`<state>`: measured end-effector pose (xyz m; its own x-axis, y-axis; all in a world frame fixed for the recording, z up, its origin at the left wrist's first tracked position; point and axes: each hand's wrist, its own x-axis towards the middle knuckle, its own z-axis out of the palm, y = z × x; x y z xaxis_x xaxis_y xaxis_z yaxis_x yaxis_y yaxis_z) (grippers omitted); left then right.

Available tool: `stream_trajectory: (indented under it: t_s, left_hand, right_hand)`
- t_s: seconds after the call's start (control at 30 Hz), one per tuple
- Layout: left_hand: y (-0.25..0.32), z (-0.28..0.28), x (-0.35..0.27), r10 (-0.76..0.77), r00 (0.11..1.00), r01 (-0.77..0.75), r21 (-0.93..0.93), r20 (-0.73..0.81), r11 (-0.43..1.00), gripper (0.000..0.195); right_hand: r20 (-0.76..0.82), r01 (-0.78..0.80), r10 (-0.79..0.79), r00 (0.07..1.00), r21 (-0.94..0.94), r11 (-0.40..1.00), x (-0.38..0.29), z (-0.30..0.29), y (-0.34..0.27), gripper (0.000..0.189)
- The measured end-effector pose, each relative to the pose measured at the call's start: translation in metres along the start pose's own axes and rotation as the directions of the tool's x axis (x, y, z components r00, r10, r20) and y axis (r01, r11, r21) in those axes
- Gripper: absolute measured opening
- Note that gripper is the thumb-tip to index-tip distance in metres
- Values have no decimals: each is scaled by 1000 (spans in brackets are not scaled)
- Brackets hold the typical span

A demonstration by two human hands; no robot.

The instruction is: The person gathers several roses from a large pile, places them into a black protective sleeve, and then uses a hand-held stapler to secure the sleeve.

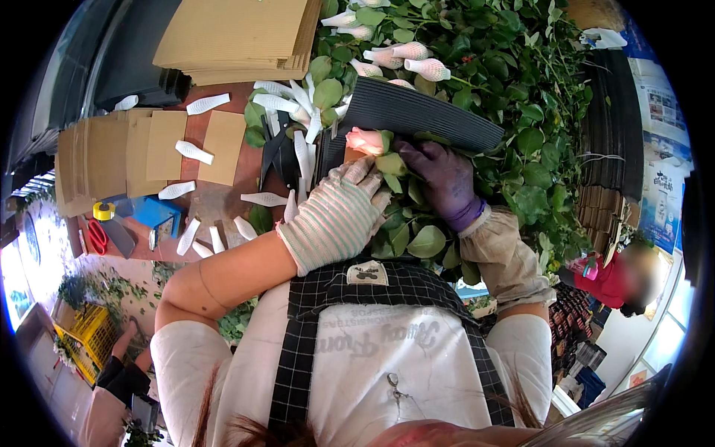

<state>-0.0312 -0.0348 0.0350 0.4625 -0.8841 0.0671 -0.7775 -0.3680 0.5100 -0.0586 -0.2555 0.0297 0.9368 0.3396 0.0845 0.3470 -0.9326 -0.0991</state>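
A pale pink rose (366,141) lies in front of me, its bloom pointing left, with green leaves (391,165) behind it. My left hand (343,212), in a white knit glove with pink and green stripes, is laid palm down just below the bloom; its fingertips meet the leaves, and what is under the palm is hidden. From the right, my right hand (438,179) in a dark purple glove has its fingers curled around the leafy stem behind the bloom. A black corrugated board (419,114) slants just beyond both hands.
White foam net sleeves (194,152) are scattered over the brown table (234,209). Black-handled scissors (275,151) lie among them. Cardboard stacks (234,39) stand at the back left; leafy rose stems (503,84) heap up at right. Red-handled scissors (98,237) are near the left edge.
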Motion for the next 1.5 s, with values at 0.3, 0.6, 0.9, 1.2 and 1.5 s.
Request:
stream_trajectory:
  t_s: [0.3,0.6,0.9,1.2,1.5]
  left_hand:
    - [-13,-17,16,164,986,-164,50,-8,985,35]
    - [-48,-9,-16,216,949,-228,-29,-228,973,36]
    - [-145,45,-106,-802,533,846,184,-269,500,81]
    - [-139,35,-78,-916,384,892,303,-115,336,101]
    - [-132,38,-61,-922,387,922,-6,-23,387,89]
  right_hand:
    - [242,-60,59,968,-3,998,0,-20,-7,49]
    - [121,99,-119,985,164,982,-9,-63,-43,43]
    - [34,112,-122,992,213,971,-16,-30,-39,45]
    - [-43,-77,104,994,406,911,-38,-87,-53,34]
    - [-136,-52,140,981,512,857,-44,-83,-67,33]
